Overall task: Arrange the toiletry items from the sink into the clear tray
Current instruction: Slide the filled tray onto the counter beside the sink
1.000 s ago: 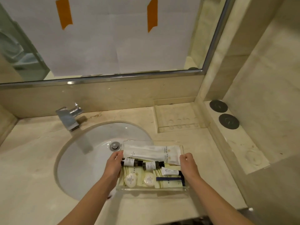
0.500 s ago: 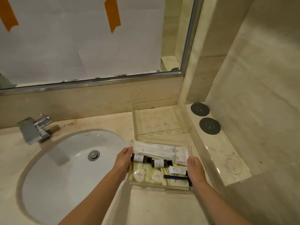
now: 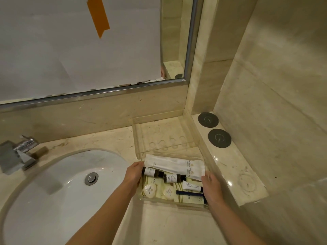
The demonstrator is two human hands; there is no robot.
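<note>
open: counter (image 3: 168, 225) | blocked: ledge (image 3: 228, 167) right (second tray (image 3: 159, 137) behind)

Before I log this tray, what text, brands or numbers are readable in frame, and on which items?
None can be read.
White paper sachets: printed lines and crest, too small.
Two dark bottles with white labels: print blurred.
Two round white soaps: emblem, illegible.
Small white tube: dark logo, blurred.
Two round dark coasters: a pale curved mark, no letters.
</note>
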